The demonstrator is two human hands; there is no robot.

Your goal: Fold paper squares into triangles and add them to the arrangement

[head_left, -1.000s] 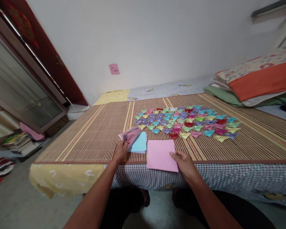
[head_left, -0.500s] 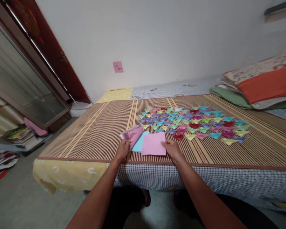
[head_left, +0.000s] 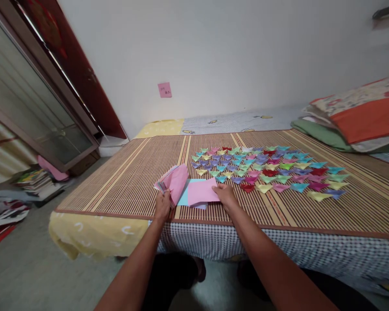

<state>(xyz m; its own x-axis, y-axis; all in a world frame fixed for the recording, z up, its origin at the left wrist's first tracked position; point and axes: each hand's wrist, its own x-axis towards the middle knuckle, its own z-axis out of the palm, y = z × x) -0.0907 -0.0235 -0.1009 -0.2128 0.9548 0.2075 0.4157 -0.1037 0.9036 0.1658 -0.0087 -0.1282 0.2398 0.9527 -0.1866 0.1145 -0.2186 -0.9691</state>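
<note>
My left hand (head_left: 163,204) is closed round the lower edge of a bent stack of coloured paper sheets (head_left: 179,178), pink on top. Between the thumb and fingers of my right hand (head_left: 225,195) is the right edge of a single pink paper sheet (head_left: 202,191), slightly curved. Under that sheet lies a light blue paper sheet (head_left: 183,198), with a pale lilac edge showing near its lower right. Just beyond my right hand stand rows of small folded paper shapes (head_left: 248,187) in many colours.
A striped bamboo mat (head_left: 123,181) covers the bed, its brown border along the front. Folded bedding (head_left: 369,116) is piled at the right. A pink note (head_left: 164,90) is stuck to the wall. Magazines (head_left: 35,185) are stacked at the left.
My right hand has shifted the pink sheet left and raised its lower edge, uncovering a lilac edge beneath. The stack in my left hand is bent further back. The view has turned slightly.
</note>
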